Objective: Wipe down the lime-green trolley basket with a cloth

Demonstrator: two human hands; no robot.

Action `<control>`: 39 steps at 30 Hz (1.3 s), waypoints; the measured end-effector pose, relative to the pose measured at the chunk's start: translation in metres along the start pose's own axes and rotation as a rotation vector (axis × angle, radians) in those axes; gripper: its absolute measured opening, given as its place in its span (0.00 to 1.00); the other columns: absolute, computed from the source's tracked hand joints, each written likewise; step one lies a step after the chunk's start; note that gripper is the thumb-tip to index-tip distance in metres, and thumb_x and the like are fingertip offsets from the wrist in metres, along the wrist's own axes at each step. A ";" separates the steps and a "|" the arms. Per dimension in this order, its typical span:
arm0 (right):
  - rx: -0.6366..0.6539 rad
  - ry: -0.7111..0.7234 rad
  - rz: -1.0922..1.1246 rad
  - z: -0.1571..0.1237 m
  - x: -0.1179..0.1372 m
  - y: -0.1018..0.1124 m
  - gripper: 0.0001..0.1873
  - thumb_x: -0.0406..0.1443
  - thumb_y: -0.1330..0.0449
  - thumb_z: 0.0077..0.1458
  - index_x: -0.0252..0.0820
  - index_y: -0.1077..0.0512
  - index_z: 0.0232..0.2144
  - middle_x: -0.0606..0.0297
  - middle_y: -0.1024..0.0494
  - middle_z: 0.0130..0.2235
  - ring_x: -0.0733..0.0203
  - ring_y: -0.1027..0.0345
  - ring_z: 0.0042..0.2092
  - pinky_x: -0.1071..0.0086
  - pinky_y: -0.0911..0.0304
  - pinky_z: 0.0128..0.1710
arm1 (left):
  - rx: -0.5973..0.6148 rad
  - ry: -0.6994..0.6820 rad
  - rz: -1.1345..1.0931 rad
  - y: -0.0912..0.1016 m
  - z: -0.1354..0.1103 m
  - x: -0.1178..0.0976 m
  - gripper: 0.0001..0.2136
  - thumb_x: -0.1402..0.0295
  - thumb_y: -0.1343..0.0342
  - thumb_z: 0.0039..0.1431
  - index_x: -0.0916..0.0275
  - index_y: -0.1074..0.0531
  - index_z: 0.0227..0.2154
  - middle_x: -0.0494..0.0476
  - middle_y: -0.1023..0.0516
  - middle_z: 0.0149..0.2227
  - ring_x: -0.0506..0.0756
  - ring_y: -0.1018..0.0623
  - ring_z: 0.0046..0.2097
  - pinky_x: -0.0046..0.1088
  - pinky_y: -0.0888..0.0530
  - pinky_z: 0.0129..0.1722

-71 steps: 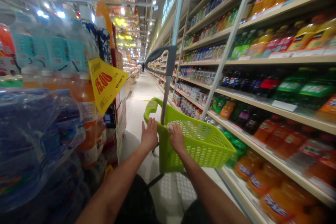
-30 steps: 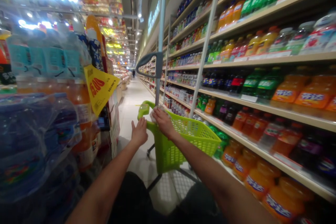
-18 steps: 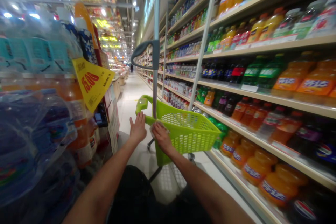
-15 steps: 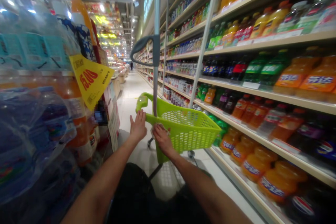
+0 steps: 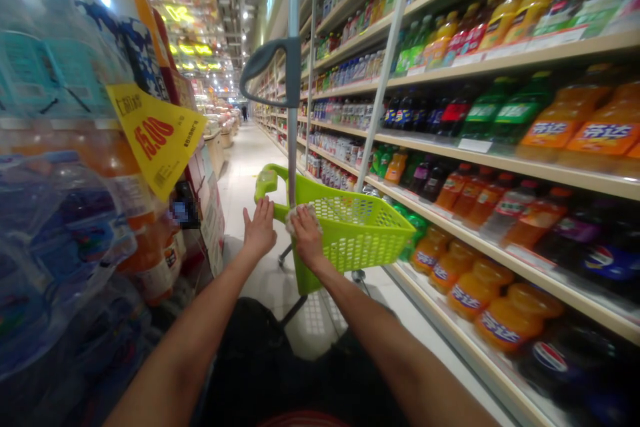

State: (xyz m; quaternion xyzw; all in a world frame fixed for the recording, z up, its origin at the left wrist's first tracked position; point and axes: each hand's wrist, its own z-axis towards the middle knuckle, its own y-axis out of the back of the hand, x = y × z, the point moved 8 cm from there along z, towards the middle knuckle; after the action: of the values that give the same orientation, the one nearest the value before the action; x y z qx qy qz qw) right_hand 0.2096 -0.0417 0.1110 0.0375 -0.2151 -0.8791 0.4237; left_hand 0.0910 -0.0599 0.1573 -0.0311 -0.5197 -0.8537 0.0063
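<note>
A bright green shopping cart basket with perforated walls stands in front of me, tilted in view. My right hand presses a pale crumpled cloth against its near rim, fingers bent over the cloth. My left hand lies at the rim by the green grip, fingers stretched out and thumb apart, holding nothing. A grey pole with a dark grey loop handle rises at the near side of the basket, just beyond my hands.
Shelves of bottled drinks line the right side. At the left, wrapped water bottles and a yellow price sign stand close to my arm. The tiled aisle runs ahead, with a distant person in it.
My right hand has shifted slightly up on the rim, and more of the cloth shows. My left hand stays at the rim. The whole view has moved a little.
</note>
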 end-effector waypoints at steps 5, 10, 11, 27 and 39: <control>0.057 0.094 -0.024 -0.048 0.006 -0.016 0.19 0.24 0.52 0.55 0.34 0.32 0.47 0.50 0.35 0.56 0.55 0.54 0.62 0.53 0.45 0.58 | -0.048 0.002 -0.034 -0.006 -0.011 0.000 0.35 0.74 0.54 0.48 0.70 0.55 0.61 0.60 0.60 0.65 0.58 0.56 0.65 0.50 0.54 0.61; 0.044 0.080 -0.004 -0.031 0.010 -0.008 0.21 0.23 0.52 0.54 0.34 0.33 0.49 0.51 0.37 0.57 0.56 0.56 0.63 0.53 0.48 0.59 | -0.058 0.028 -0.060 -0.026 -0.028 0.006 0.34 0.75 0.54 0.48 0.71 0.54 0.61 0.63 0.59 0.65 0.58 0.55 0.65 0.49 0.55 0.61; 0.025 0.067 -0.007 -0.018 0.009 -0.004 0.21 0.24 0.53 0.54 0.34 0.34 0.50 0.52 0.38 0.58 0.57 0.58 0.64 0.53 0.50 0.60 | -0.044 0.037 -0.064 -0.032 -0.031 0.007 0.34 0.75 0.54 0.48 0.71 0.54 0.61 0.63 0.59 0.65 0.58 0.55 0.65 0.50 0.55 0.61; 0.198 -0.025 -0.025 -0.096 -0.012 -0.031 0.23 0.22 0.54 0.52 0.33 0.32 0.48 0.48 0.35 0.56 0.55 0.53 0.62 0.51 0.46 0.57 | 0.194 -0.094 -0.083 -0.084 -0.065 -0.027 0.33 0.76 0.55 0.47 0.68 0.52 0.60 0.62 0.57 0.65 0.56 0.54 0.65 0.48 0.54 0.61; 0.166 -0.081 -0.021 -0.055 -0.017 -0.027 0.23 0.22 0.54 0.52 0.32 0.32 0.49 0.48 0.37 0.57 0.55 0.55 0.63 0.53 0.49 0.59 | 0.205 -0.111 -0.055 -0.081 -0.059 -0.043 0.34 0.75 0.55 0.47 0.67 0.53 0.61 0.61 0.57 0.65 0.56 0.55 0.65 0.48 0.56 0.61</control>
State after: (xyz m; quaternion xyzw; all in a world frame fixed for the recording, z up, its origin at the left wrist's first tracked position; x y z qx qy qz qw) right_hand 0.2147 -0.0328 0.0485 0.0391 -0.3041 -0.8633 0.4009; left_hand 0.1281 -0.0761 0.0559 -0.0630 -0.6046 -0.7929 -0.0428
